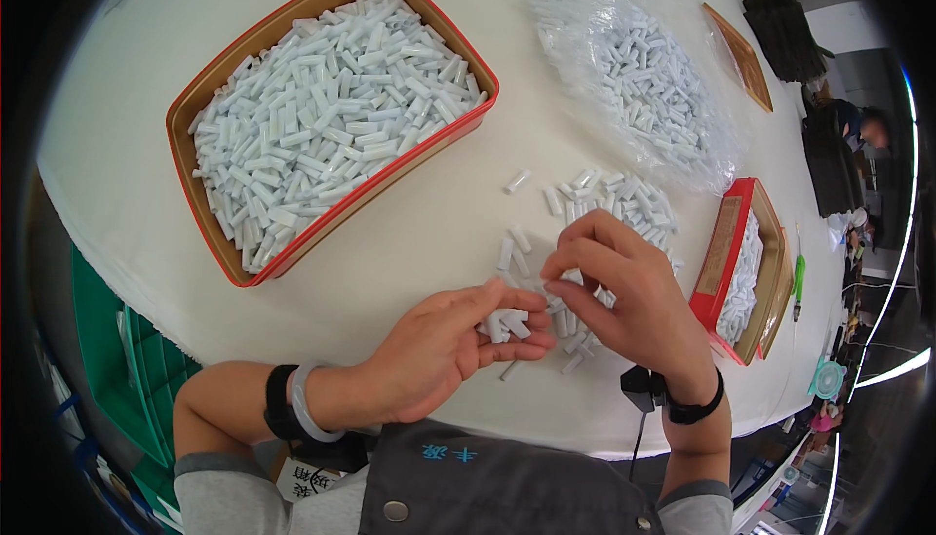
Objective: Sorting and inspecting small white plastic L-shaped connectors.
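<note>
hands low at the near edge of the white worktop [409,242], both over a scatter of small white tubes [604,205]. left hand [444,345] palm up, fingers [517,332] curled round a small bunch of white tubes [507,323], cupped not clenched. right hand [634,296] arched just beside it, fingers [575,262] pinched together above that bunch; whether a tube sits in the pinch, cannot tell. loose pile running away from the right hand toward the far right, a few strays by the near edge. big red-rimmed tin [327,120] heaped with tubes, far left, well apart from the hands, its near corner close to the worktop's left edge. clear bag [639,81] of tubes far right. second red tin [743,267] hard against the right edge, just beside the right wrist. open cloth between big tin and hands, wide and bare. green crate [127,359] down below the left edge.
</note>
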{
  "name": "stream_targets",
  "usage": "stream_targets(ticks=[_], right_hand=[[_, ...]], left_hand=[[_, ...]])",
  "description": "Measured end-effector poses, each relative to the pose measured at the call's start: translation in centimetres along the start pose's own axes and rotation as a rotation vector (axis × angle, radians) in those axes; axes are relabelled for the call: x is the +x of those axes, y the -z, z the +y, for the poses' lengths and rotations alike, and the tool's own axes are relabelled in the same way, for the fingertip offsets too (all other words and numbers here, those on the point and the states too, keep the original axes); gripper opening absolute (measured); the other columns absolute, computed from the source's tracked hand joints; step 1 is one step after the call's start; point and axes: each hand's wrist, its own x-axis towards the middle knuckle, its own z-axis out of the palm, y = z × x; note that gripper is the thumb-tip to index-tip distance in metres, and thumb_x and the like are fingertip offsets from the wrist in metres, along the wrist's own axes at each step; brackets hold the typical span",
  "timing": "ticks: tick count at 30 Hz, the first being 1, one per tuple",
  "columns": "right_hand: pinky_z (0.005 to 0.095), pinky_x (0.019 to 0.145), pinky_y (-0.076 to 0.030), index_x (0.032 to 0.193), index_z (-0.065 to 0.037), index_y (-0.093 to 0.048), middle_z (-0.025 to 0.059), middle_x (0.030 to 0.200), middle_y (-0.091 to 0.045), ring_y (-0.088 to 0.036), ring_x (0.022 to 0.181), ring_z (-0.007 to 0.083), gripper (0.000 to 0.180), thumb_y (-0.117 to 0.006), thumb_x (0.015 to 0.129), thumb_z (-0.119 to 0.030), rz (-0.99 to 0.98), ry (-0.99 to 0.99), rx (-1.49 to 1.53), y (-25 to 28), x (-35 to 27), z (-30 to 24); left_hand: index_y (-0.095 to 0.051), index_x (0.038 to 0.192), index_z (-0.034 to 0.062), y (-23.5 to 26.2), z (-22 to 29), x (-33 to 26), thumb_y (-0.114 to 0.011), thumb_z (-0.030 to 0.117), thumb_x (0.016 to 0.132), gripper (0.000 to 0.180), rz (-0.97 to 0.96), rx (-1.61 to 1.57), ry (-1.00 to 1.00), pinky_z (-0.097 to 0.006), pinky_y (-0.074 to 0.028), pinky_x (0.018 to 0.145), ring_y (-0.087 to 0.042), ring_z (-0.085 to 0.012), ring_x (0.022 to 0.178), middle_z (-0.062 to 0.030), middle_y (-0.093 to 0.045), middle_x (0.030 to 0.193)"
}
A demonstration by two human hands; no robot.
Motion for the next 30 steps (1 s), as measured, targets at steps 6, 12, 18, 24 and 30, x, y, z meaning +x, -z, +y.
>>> stream_targets(ticks=[6,12,18,24,30], right_hand=[[0.0407,0.071,-0.053,0.102,-0.005,-0.068,0.0114,0.104,-0.062,-0.067,0.087,0.0308,0.019,-0.073,0.084,-0.002,-0.009,0.070,-0.102,-0.9,1.8,0.3],[0.0433,0.075,-0.053,0.099,-0.002,-0.064,0.0156,0.104,-0.061,-0.065,0.090,0.0350,0.025,-0.071,0.075,0.000,-0.053,0.285,-0.313,-2.5,3.3,1.7],[0.0423,0.070,-0.052,0.101,-0.004,-0.064,0.0129,0.101,-0.060,-0.065,0.086,0.0329,0.018,-0.071,0.084,-0.003,0.015,0.113,-0.101,-0.7,2.7,0.4],[0.0373,0.072,-0.054,0.104,-0.006,-0.069,0.0104,0.101,-0.062,-0.066,0.086,0.0296,0.021,-0.074,0.085,0.000,-0.086,0.145,0.079,0.3,-0.4,-1.0],[0.0341,0.069,-0.053,0.102,-0.004,-0.072,0.0090,0.097,-0.065,-0.067,0.080,0.0245,0.017,-0.073,0.087,0.003,0.096,-0.031,-0.127,0.2,-1.4,2.4]], left_hand=[[-0.057,0.131,-0.0093,-0.4,0.0,0.0,-0.040,0.029,0.114,0.046,0.010,-0.034,-0.007,-0.045,-0.051,0.108,-0.065,-0.0309,0.119,-0.0185,-0.063,0.126],[-0.060,0.124,-0.0084,-0.5,-0.1,-0.3,-0.044,0.027,0.113,0.040,-0.052,-0.051,0.116,-0.041,-0.054,0.103,-0.066,-0.0273,0.112,-0.0162,-0.063,0.121],[-0.060,0.124,-0.0078,-0.5,0.0,-0.4,-0.043,0.026,0.114,0.040,-0.065,-0.003,0.173,-0.042,-0.054,0.103,-0.066,-0.0277,0.112,-0.0169,-0.064,0.120],[-0.057,0.132,-0.0073,-0.2,-0.5,0.1,-0.040,0.031,0.114,0.046,-0.053,-0.116,0.118,-0.044,-0.051,0.107,-0.065,-0.0294,0.119,-0.0191,-0.063,0.127],[-0.054,0.137,-0.0079,-0.7,0.0,0.1,-0.042,0.030,0.114,0.046,-0.047,0.026,0.182,-0.043,-0.051,0.107,-0.064,-0.0291,0.121,-0.0172,-0.062,0.127]])
